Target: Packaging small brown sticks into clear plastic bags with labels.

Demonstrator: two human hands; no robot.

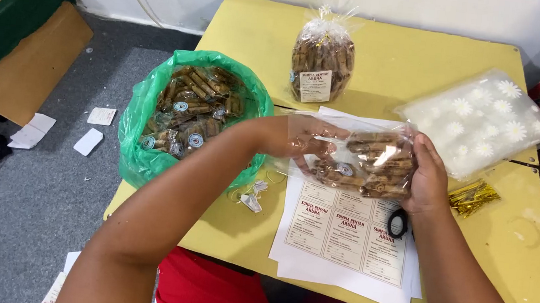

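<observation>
Filling a clear bag (376, 162) with brown rolled snack sticks.

Bare counter (254, 43) lies open at eleven o'clock and along the right edge at four. The green sack (143, 151) blocks nine o'clock, the tied packet (322, 60) twelve, the daisy-print bags (480, 120) two, and the label sheets (341, 239) cover six.

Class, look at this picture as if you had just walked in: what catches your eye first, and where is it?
At the centre, the left hand reaches inside a clear bag of brown rolled snacks that the right hand holds above the yellow table. To the left bulges a green plastic bag of small snack packs; a tied, labelled pack stands behind.
</observation>
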